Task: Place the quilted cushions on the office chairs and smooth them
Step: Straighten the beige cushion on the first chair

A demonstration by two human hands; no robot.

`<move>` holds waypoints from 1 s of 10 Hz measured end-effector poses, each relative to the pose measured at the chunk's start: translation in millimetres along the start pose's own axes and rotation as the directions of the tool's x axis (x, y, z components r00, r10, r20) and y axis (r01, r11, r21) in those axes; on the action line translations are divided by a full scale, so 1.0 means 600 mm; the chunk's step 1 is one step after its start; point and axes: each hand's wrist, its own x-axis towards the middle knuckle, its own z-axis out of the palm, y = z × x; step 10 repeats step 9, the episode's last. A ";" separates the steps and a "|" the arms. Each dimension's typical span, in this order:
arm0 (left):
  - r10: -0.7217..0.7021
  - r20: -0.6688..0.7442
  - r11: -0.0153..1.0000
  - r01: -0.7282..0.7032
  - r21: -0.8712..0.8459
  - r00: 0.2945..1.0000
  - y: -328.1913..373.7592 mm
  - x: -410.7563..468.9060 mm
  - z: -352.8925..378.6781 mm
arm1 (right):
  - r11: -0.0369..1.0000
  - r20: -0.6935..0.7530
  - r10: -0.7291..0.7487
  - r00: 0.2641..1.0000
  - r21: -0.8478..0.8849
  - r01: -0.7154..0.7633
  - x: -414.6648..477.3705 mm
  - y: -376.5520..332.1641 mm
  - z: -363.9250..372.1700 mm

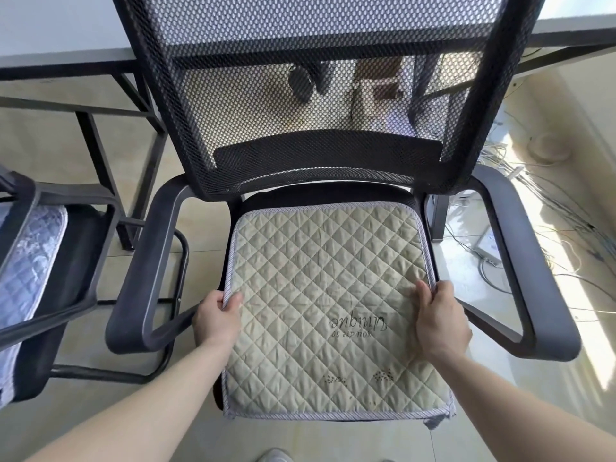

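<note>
pale tiled floor (483, 425) and loose cables (546, 195) surround the black mesh office chair (320, 95), a worktop (60, 61) behind it. we hold the beige quilted cushion (320, 295) on the seat, our left hand (216, 316) and right hand (440, 323) each pinching a side edge, thumbs on top, fingers (423, 295) curled under the striped trim. its front overhangs the seat, so letting go now might let it slide off or sit crooked; we judge it needs pushing back. diamond stitching, faint stains, embroidered lettering faces away from us. a blue quilted cushion (30, 261) lies on the neighbouring chair (76, 261).
</note>
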 end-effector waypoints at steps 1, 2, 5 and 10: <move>0.004 -0.013 1.000 -0.004 -0.012 1.000 0.008 0.014 0.007 | 1.000 -0.014 -0.016 1.000 0.011 0.017 0.015 -0.007 0.004; -0.001 -0.013 1.000 0.001 -0.004 1.000 0.009 0.024 0.015 | 1.000 -0.021 -0.017 1.000 0.000 0.017 0.027 -0.007 0.011; 0.015 -0.038 1.000 -0.016 -0.017 0.999 0.006 0.040 0.022 | 0.998 -0.031 -0.001 1.000 -0.063 0.000 0.033 -0.008 0.027; -0.058 -0.063 0.974 0.070 0.216 0.996 0.040 0.031 0.011 | 0.988 0.056 0.043 0.998 -0.148 -0.035 0.043 -0.025 -0.007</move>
